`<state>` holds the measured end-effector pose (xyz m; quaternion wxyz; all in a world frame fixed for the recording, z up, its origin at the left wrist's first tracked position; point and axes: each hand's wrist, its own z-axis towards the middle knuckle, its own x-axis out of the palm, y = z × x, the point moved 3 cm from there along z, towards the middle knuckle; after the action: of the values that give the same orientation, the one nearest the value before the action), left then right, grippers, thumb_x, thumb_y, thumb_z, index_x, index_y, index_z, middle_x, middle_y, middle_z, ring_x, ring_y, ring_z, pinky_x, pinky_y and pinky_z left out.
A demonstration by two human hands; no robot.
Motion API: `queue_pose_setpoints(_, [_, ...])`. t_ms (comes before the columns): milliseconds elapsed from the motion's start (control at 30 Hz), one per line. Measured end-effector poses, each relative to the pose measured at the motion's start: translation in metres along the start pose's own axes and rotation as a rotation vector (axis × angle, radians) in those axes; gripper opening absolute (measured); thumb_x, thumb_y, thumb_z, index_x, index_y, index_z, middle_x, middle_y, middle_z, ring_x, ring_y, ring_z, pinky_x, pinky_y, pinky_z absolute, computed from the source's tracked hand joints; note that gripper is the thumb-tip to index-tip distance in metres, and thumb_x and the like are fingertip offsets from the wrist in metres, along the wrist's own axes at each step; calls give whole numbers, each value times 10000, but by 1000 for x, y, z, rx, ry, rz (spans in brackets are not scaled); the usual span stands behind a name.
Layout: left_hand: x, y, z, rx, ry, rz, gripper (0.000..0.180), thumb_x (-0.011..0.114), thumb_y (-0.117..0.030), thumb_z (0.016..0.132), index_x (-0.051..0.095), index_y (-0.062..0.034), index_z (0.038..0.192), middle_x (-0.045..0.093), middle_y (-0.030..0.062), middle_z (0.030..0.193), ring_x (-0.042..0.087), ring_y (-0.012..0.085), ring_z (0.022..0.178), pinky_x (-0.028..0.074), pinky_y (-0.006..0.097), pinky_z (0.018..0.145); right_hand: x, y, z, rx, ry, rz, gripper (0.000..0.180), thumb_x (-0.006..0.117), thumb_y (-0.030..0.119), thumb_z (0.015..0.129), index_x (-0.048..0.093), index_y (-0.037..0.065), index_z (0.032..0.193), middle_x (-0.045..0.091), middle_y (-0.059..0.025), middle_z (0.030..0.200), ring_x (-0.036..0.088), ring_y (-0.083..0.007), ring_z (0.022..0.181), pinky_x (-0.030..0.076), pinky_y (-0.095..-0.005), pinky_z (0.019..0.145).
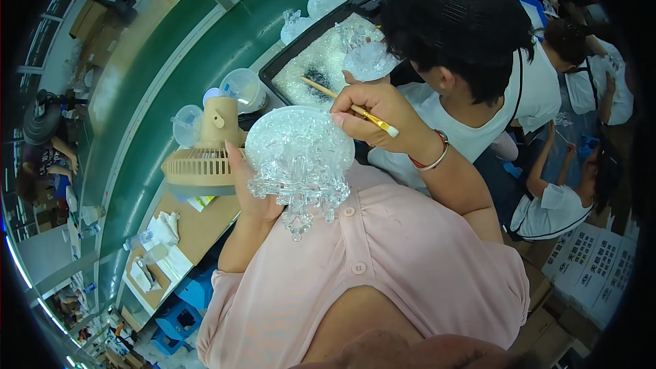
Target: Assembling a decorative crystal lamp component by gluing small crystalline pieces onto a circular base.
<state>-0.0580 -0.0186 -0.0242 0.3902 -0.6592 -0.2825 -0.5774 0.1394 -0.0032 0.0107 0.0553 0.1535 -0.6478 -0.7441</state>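
My left hand (pixel 251 181) is wrapped round the side of a clear, glittering ornament (pixel 299 147) with a round base and branching, cross-like decorations pointing down toward me. In my right hand (pixel 372 113) a thin paintbrush (pixel 317 86) is pinched, its pale bristles pointing down to the right and its wooden handle end toward the tray. The right fingers are at the ornament's upper right rim; I cannot tell whether they touch it. Just beyond lies a black tray (pixel 303 35) filled with clear, sparkling grains (pixel 304 65).
A beige fan (pixel 219 123) stands left of the ornament, beside clear plastic tubs (pixel 244 90). At the right, a co-worker (pixel 458 34) leans over the tray, holding another clear piece (pixel 370 61). More clear ornaments (pixel 324 3) line the green table (pixel 263 24). Blue stools (pixel 181 320) stand lower left.
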Motion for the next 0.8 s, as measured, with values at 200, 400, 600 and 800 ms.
queue_pose_setpoints(200, [0, -1, 4, 52, 109, 35, 760, 253, -630, 871, 360, -1, 1283, 466, 162, 1242, 475, 291, 1131, 386, 424, 955, -3, 0, 3, -7, -3, -41, 142, 566, 84, 816, 524, 40, 688, 459, 56, 518, 387, -23, 441, 135, -398, 1094])
queue_pose_setpoints(400, [-10, 0, 1, -39, -387, 293, 750, 253, -606, 884, 363, 22, 1279, 463, 166, 1250, 475, 287, 1132, 393, 407, 951, -5, -5, 15, 187, -13, -41, 195, 541, 110, 857, 514, 42, 677, 474, 39, 529, 434, -32, 458, 394, -295, 907])
queue_pose_setpoints(600, [-6, -2, 9, -76, -223, 204, 742, 250, -583, 894, 346, 37, 1290, 450, 190, 1260, 470, 306, 1142, 393, 428, 959, -15, -44, 32, -32, -234, 184, 46, 527, 38, 856, 495, 10, 873, 617, -104, 880, 578, -96, 680, 482, -218, 664])
queue_pose_setpoints(800, [2, -7, 7, -33, -284, 247, 751, 258, -576, 895, 300, 46, 1314, 413, 211, 1291, 444, 334, 1167, 376, 451, 974, -15, -22, 24, -34, -165, 206, 36, 526, 21, 852, 520, -5, 876, 636, -151, 942, 615, -119, 713, 489, -223, 683])
